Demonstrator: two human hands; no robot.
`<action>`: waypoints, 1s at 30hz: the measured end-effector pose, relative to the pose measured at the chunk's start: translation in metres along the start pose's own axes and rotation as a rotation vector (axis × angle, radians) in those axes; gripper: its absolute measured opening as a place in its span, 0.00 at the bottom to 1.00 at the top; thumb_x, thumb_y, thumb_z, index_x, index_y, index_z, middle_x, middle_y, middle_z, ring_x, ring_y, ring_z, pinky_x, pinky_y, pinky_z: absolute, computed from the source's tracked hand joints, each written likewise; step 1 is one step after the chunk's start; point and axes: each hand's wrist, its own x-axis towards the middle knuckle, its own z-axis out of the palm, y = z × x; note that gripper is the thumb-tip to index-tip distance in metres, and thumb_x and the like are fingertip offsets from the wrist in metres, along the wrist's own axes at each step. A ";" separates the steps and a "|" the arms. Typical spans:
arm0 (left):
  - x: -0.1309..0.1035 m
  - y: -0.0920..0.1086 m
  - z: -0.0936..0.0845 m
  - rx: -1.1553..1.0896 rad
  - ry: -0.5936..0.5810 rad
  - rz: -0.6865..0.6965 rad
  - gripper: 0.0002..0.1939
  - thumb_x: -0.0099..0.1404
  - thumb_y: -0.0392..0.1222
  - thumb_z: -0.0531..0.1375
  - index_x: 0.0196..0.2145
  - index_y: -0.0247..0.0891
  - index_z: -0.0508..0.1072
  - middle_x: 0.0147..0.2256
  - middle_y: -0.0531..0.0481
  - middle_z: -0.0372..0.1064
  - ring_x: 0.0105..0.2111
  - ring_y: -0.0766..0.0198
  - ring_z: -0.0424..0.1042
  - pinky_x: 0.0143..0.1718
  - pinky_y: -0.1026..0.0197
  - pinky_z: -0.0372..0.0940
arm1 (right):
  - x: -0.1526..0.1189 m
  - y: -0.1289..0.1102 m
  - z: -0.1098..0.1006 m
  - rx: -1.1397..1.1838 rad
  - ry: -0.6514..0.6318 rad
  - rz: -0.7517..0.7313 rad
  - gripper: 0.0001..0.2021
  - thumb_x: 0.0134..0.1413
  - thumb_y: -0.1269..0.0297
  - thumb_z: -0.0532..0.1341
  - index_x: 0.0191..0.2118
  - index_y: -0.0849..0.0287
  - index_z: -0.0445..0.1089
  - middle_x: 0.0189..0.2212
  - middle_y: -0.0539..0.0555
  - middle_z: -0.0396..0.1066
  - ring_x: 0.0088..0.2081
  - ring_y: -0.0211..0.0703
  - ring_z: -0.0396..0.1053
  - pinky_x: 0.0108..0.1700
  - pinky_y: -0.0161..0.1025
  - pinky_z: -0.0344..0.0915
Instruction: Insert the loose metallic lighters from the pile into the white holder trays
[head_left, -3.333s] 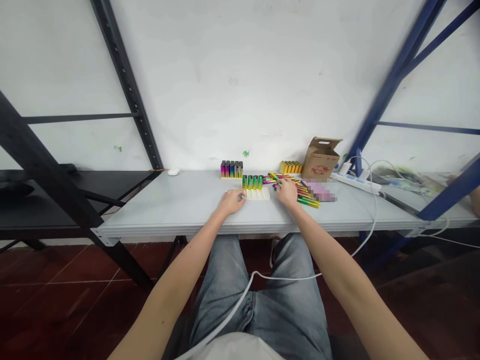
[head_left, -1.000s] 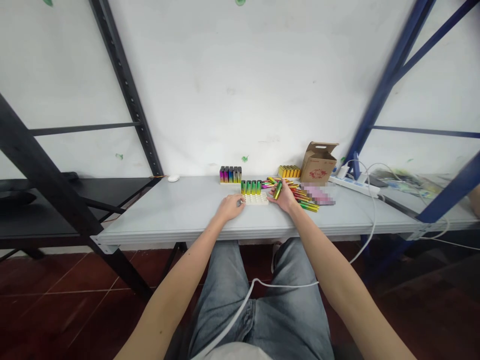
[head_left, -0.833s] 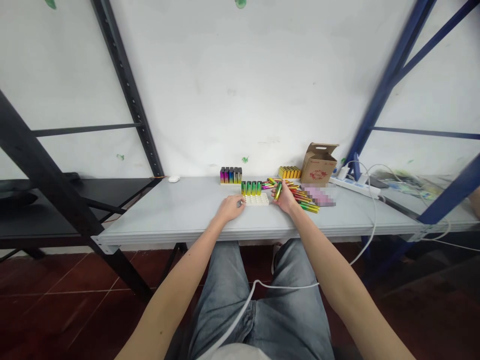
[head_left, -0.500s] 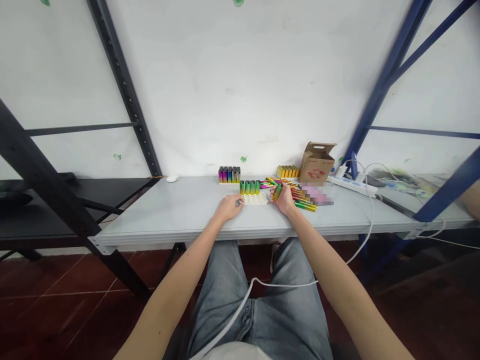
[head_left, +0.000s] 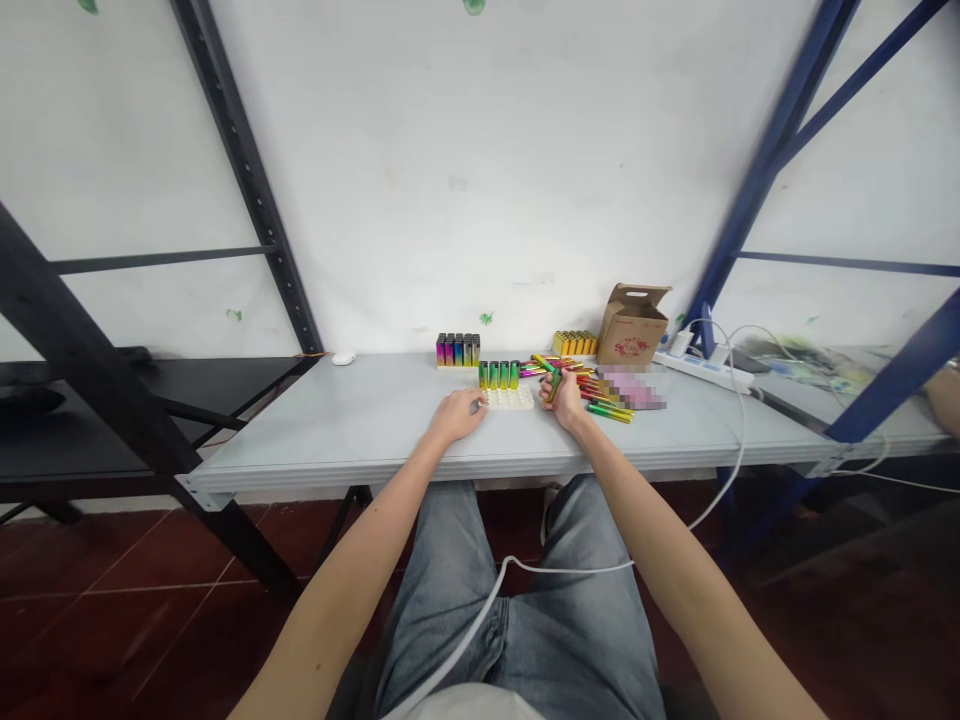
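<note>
My left hand (head_left: 457,416) has its fingers curled at the left end of a white tray (head_left: 517,398) with round holes, gripping that end. A small dark patch shows at its fingertips, too small to make out. Along the tray's back row stand several shiny green-and-gold cylinders (head_left: 499,375). To the right of the tray, my right hand (head_left: 568,402) is closed around green-and-gold cylinders (head_left: 556,381), held at a tilt; their number is hidden by the fingers. Beside and behind this hand lies a loose pile of red, gold and green cylinders (head_left: 611,411).
Behind the tray stands a block of purple, blue and dark cylinders (head_left: 458,350). A yellow set (head_left: 575,343) and an open cardboard box (head_left: 632,325) are at the back right. Farther right lies a power strip (head_left: 705,371); a white cable (head_left: 570,571) crosses my lap.
My right hand has turned slightly, tilting the cylinders in its grip. My left hand and the tray hold their places.
</note>
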 end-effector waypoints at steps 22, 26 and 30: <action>0.000 0.001 -0.001 -0.010 -0.019 -0.032 0.11 0.65 0.42 0.55 0.42 0.44 0.76 0.49 0.50 0.74 0.51 0.54 0.70 0.55 0.53 0.63 | -0.003 0.003 0.002 -0.052 0.082 -0.091 0.18 0.58 0.48 0.47 0.25 0.55 0.55 0.17 0.45 0.52 0.16 0.33 0.51 0.15 0.31 0.45; 0.000 0.002 -0.001 -0.010 -0.016 -0.026 0.11 0.66 0.43 0.55 0.41 0.44 0.76 0.49 0.50 0.74 0.51 0.53 0.70 0.54 0.53 0.64 | -0.005 0.002 0.002 -0.061 0.045 -0.073 0.16 0.58 0.50 0.47 0.25 0.54 0.54 0.17 0.44 0.48 0.16 0.33 0.47 0.15 0.30 0.41; 0.000 0.001 0.000 -0.009 -0.008 -0.016 0.10 0.65 0.43 0.55 0.41 0.44 0.75 0.49 0.50 0.74 0.50 0.54 0.71 0.54 0.54 0.64 | -0.006 0.000 0.002 -0.053 0.038 -0.065 0.14 0.57 0.53 0.47 0.26 0.55 0.54 0.18 0.44 0.48 0.16 0.33 0.47 0.16 0.30 0.42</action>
